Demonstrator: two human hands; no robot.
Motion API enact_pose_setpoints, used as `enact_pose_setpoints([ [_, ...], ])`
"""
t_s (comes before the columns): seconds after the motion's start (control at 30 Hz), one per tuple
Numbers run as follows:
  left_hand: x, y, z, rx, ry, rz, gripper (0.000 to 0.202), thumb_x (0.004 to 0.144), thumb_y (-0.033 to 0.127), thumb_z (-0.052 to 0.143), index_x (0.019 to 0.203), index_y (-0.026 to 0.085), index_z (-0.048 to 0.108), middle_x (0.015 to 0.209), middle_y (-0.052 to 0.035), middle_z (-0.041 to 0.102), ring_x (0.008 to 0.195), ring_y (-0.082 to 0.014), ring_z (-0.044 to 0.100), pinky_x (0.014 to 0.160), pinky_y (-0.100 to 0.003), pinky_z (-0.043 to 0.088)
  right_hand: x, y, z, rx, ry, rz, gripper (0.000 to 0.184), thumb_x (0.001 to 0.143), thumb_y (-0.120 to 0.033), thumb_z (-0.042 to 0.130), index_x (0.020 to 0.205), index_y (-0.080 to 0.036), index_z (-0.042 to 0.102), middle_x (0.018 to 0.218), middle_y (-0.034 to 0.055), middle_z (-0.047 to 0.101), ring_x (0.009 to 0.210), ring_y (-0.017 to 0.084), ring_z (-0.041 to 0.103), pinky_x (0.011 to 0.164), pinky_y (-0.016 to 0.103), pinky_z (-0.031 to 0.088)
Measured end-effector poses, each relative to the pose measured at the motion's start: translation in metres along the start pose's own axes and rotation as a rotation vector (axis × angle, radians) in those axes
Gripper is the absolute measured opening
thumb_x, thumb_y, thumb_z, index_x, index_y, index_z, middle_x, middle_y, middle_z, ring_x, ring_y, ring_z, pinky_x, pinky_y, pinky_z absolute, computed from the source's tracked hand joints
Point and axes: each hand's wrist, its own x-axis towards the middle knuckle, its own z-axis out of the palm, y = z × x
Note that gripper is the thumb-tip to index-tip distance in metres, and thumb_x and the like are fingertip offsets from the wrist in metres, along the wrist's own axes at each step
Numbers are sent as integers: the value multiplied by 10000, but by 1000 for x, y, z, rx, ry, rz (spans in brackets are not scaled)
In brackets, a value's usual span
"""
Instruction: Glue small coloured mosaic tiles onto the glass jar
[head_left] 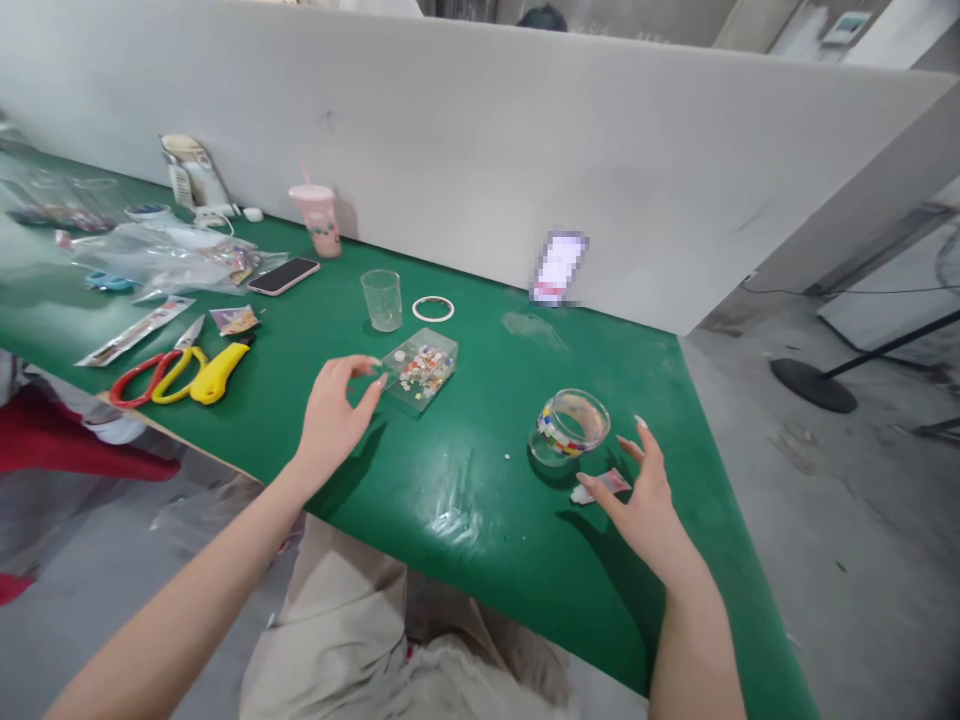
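Left hand (337, 405): thumb and forefinger close together at the left corner of a clear plastic box (437, 391); cannot tell whether they pinch it. Loose coloured pieces (426, 368) inside. Right hand (649, 505): fingers spread, thumb over a small squeeze tube (613, 483), contact unclear. Clear glass jar (556, 453) stands upright just left of it, near the table's right end. Progress, as judged: a mosaic band (553, 432) is on the upper wall; the lower wall looks bare, and pieces remain unused. Farther: white ring (433, 318), clear cup (383, 303). Far left: scissors (177, 362), yellow-handled cutter (219, 375).
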Motion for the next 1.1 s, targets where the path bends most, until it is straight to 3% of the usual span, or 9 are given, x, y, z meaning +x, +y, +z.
enact_pose_setpoints([
  [0.07, -12, -4, 7, -35, -115, -51, 235, 877, 350, 480, 966, 195, 632, 956, -64, 670, 926, -221, 621, 849, -369, 507, -1, -1, -2, -1, -21, 28, 989, 733, -660, 592, 1476, -230, 102, 1315, 187, 493, 1220, 344, 513, 1036, 626, 288],
  [0.17, -11, -6, 25, -101, -357, 99, 317, 881, 249, 421, 1127, 167, 604, 1172, -115, 614, 990, -216, 627, 910, -370, 502, 0, 1, -5, -17, -35, 61, 1035, 687, -691, 614, 1471, -225, 125, 1303, 187, 518, 1236, 358, 501, 1053, 650, 237],
  [0.23, -1, -6, 38, -81, -396, 205, 416, 871, 157, 363, 1247, 132, 538, 1321, -156, 510, 1162, -238, 556, 1020, -392, 439, 0, 1, -5, -18, -49, 74, 1036, 680, -699, 615, 1471, -237, 131, 1311, 184, 523, 1246, 362, 497, 1057, 662, 215],
  [0.33, 14, -3, 51, 22, -424, 246, 476, 864, 100, 332, 1313, 108, 490, 1335, -180, 478, 1247, -265, 494, 1072, -412, 385, 1, -1, -5, -10, -69, 82, 1046, 656, -710, 633, 1470, -266, 149, 1339, 175, 515, 1256, 369, 493, 1065, 673, 186],
  [0.5, 27, 5, 61, 122, -540, 226, 579, 858, 60, 337, 1432, 132, 360, 1259, -178, 493, 988, -231, 637, 931, -381, 481, 0, -9, -3, 14, -83, 86, 1122, 582, -697, 701, 1472, -293, 150, 1384, 156, 481, 1253, 372, 494, 1075, 673, 175],
  [0.6, 28, 5, 67, 109, -534, 192, 518, 894, 139, 381, 1411, 171, 404, 1228, -156, 519, 894, -222, 658, 861, -368, 507, -1, -9, -2, 19, -110, 74, 1145, 587, -662, 721, 1481, -290, 111, 1402, 159, 455, 1261, 363, 488, 1080, 645, 214],
  [0.83, 30, -3, 76, 17, -422, 137, 398, 877, 233, 489, 1267, 155, 508, 1225, -133, 569, 1122, -255, 576, 979, -383, 441, 0, -6, -2, 29, -147, 46, 1154, 588, -638, 741, 1483, -300, 95, 1426, 157, 425, 1239, 371, 511, 1087, 649, 218],
  [0.97, 32, -6, 77, -12, -386, 72, 359, 838, 277, 552, 1170, 143, 535, 1052, -114, 641, 906, -229, 636, 820, -359, 501, 1, -5, -1, 25, -195, 29, 1171, 566, -636, 753, 1478, -320, 91, 1446, 149, 410, 1208, 384, 538, 1089, 693, 148],
  [1.1, 32, -4, 76, -35, -369, 37, 378, 819, 311, 571, 1163, 154, 547, 959, -78, 658, 785, -194, 632, 750, -323, 503, 0, -7, -3, 31, -171, 15, 1167, 575, -631, 752, 1482, -317, 88, 1443, 152, 413, 1191, 366, 555, 1081, 660, 234],
])
